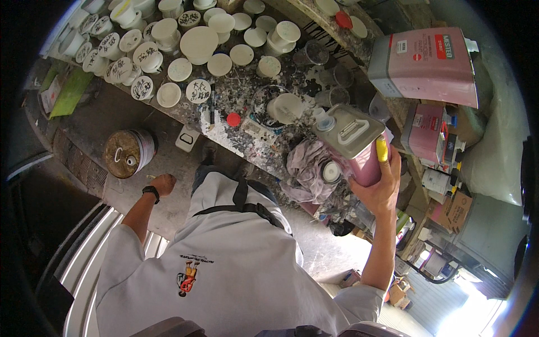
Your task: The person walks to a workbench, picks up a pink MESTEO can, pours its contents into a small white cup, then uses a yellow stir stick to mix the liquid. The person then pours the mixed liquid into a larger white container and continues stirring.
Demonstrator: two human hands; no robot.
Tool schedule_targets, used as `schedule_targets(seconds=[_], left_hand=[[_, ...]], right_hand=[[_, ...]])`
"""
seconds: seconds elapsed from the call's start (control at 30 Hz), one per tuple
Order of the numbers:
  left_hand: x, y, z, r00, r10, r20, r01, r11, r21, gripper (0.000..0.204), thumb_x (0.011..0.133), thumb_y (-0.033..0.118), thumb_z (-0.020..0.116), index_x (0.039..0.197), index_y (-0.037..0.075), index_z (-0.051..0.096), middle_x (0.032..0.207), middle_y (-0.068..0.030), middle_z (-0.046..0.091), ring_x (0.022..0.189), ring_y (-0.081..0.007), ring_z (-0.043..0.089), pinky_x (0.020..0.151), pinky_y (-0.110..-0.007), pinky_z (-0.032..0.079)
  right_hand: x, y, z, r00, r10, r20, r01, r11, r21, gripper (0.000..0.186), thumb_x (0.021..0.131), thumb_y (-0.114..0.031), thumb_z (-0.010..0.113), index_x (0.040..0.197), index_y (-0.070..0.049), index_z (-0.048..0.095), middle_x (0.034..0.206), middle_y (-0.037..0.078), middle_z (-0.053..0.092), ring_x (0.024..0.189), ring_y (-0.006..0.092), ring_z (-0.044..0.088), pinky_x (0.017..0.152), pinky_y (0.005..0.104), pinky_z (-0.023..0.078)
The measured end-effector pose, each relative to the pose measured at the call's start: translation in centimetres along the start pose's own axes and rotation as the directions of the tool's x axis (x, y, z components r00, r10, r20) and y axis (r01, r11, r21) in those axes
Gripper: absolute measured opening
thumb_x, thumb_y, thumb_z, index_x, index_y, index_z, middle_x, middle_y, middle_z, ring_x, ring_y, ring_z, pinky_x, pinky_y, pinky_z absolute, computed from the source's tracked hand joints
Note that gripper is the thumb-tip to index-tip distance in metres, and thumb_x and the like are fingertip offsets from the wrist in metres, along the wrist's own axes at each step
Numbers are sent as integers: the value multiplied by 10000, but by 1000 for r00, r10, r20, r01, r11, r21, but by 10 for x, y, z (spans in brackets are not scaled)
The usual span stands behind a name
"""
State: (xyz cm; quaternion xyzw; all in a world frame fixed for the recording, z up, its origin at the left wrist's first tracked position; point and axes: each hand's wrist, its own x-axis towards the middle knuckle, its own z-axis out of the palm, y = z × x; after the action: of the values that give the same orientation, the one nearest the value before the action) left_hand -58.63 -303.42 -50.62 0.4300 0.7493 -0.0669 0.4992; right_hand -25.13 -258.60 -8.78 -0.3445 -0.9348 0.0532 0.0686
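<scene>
Right hand [382, 182]: fingers spread part-open round the side of a pink container [366, 170] with a grey top, one finger wrapped in yellow. Left hand [163, 184]: loosely curled, hanging away from the surface; nothing seen in it, though the palm is hidden. Container is at the right part of the surface [236, 147], beside a crumpled rag [307, 168]; cannot tell whether its base is lifted.

Step, as judged: steadying or shifting the container one-handed. Next move would call for a secure hold, the free hand's support if tilted, and care of the spout cap [323, 119], which looks to be in place.

Surface: heavily paint-spattered. White lidded tubs [199, 45] crowd the far left; a pale cup [287, 108] and a red disc [233, 119] lie nearer the middle.

Room: metal drum [120, 154] on the floor, left; larger pink can [432, 64] on the right; strong daylight lower right.
</scene>
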Motion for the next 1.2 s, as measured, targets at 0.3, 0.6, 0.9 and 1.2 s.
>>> schedule_targets(seconds=[0.3, 0.6, 0.9, 1.2], left_hand=[[4, 1, 4, 995, -66, -72, 59, 993, -101, 377, 1072, 286, 437, 1068, 25, 709, 1125, -248, 730, 1045, -447, 700, 911, -572, 543], [16, -19, 23, 996, -61, 64, 56, 996, 69, 396, 1109, 326, 385, 1213, 47, 646, 1238, -261, 672, 1127, -442, 668, 969, -568, 528], [12, -6, 19, 991, -65, 115, 61, 997, 41, 362, 1101, 248, 389, 1180, 11, 651, 1217, -238, 676, 1155, -409, 653, 982, -518, 545], [9, 0, 16, 996, 29, 83, -40, 991, 130, 316, 1035, 198, 455, 1142, 25, 697, 1189, -258, 704, 1105, -441, 691, 940, -539, 565]], right_hand=[[2, 1, -3, 998, -52, 23, 53, 996, -72, 991, 575, -165, 903, 1499, -88, 555, 1453, 220, 514, 1289, 409, 581, 1061, 478, 517], [3, 1, -1, 999, -32, 21, 33, 998, -44, 984, 569, -163, 893, 1502, -147, 580, 1422, 232, 523, 1270, 431, 568, 1077, 512, 480], [7, 2, 0, 998, -50, 22, 51, 998, -32, 995, 575, -148, 894, 1512, -126, 561, 1434, 219, 523, 1269, 417, 580, 1062, 494, 504], [10, 1, 0, 998, -51, 43, 54, 995, -80, 997, 577, -156, 903, 1509, -108, 553, 1439, 221, 528, 1275, 416, 589, 1051, 486, 526]])
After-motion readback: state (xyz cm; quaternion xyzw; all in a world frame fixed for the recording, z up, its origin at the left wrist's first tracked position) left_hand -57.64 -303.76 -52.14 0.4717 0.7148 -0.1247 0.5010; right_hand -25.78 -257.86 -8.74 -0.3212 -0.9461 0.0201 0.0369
